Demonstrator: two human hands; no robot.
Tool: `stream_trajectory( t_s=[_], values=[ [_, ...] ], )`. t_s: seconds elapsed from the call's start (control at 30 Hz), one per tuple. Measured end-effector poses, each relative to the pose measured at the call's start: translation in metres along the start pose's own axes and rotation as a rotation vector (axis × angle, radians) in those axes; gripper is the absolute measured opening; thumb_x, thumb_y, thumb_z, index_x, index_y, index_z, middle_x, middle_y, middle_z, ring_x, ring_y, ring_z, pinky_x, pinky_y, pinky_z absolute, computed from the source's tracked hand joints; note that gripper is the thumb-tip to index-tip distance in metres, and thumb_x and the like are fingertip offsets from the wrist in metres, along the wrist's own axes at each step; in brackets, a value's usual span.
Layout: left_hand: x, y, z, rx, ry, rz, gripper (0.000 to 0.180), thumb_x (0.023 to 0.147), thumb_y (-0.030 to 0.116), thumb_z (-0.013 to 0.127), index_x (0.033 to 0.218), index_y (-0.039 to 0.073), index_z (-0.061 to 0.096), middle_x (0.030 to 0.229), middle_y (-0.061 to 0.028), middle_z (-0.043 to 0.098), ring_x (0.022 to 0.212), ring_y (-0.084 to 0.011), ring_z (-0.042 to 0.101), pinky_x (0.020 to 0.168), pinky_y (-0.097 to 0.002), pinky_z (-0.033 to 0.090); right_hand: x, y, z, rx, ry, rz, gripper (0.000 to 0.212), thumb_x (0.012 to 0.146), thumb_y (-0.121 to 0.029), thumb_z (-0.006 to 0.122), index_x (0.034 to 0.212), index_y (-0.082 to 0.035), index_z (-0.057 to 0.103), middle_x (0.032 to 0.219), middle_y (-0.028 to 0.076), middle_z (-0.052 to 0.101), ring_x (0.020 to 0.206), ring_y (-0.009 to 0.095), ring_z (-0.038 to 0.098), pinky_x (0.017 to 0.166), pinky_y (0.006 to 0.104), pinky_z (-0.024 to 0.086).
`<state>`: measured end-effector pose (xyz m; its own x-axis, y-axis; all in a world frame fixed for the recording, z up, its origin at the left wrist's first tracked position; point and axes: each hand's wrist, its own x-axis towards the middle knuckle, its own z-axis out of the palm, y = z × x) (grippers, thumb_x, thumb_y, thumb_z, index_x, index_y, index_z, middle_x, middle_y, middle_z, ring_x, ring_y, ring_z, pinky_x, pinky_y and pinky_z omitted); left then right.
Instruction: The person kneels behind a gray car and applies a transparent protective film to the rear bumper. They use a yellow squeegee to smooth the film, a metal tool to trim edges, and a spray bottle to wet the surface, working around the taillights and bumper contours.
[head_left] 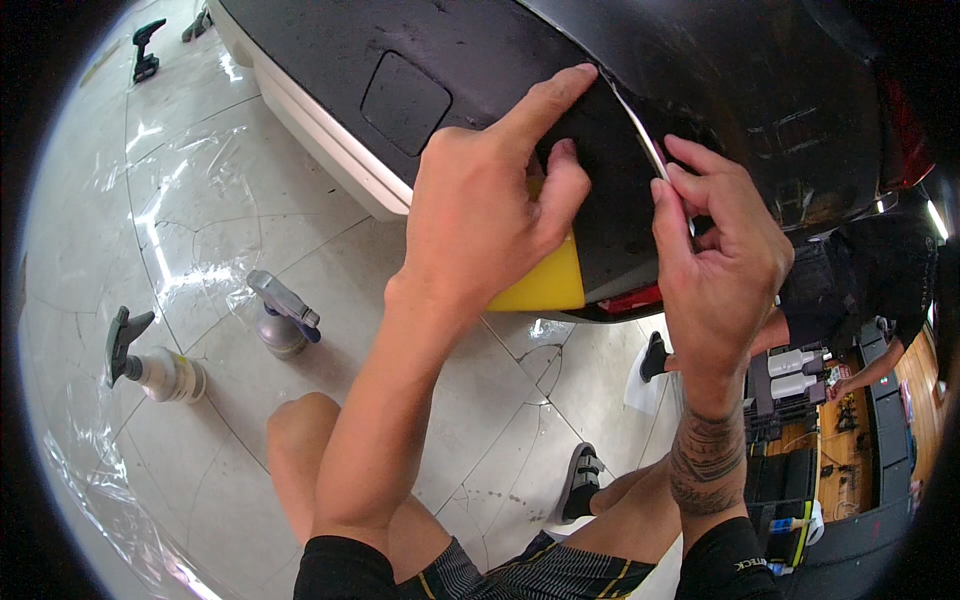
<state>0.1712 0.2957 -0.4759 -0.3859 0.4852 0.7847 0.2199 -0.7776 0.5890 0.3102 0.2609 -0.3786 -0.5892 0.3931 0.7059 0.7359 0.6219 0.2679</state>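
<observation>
A black car body [800, 95] is filling the upper frame. The left hand [490, 195], at centre, is pointing its index finger onto it, thumb apart; the other fingers are staying hidden. The right hand [725, 215], right of centre, is pinching, thumb against fingers. Two spray bottles [172, 375] are standing at left. A yellow pad [545, 280] is showing beneath the left hand. A thin pale strip [640, 130] is running from the left fingertip down into the right-hand pinch.

Yellow pad [548, 283] partly hid. by L hand [485, 190], light strip [636, 122] by R hand [722, 235]; car [500, 60] cut off @ top.
</observation>
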Motion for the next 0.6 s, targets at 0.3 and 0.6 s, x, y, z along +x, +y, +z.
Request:
stream_trajectory(
  t_s=[0.3,0.6],
  values=[
    [0.024,0.001,-0.014,0.208,0.023,0.043,0.024,0.087,0.005,0.058,0.110,0.007,0.064,0.068,-0.0084,0.059,0.056,-0.0122,0.055,0.054,-0.0262,0.044,0.013,0.001,-0.017,-0.062,-0.145,0.046,0.013,0.078,0.002,0.067,0.090,-0.002,0.064,0.089,0.011,0.067,0.071,0.022,0.066,0.056,0.0274,0.049],
    [0.063,-0.004,-0.026,0.300,-0.200,0.335,0.017,0.085,0.005,0.066,0.101,0.002,0.069,0.087,-0.0110,0.064,0.073,-0.0204,0.064,0.063,-0.0329,0.053,0.000,0.028,-0.037,0.108,-0.033,0.128,0.014,0.076,0.004,0.069,0.090,-0.001,0.066,0.087,0.008,0.069,0.069,0.016,0.066,0.060,0.0255,0.051]
  ],
)
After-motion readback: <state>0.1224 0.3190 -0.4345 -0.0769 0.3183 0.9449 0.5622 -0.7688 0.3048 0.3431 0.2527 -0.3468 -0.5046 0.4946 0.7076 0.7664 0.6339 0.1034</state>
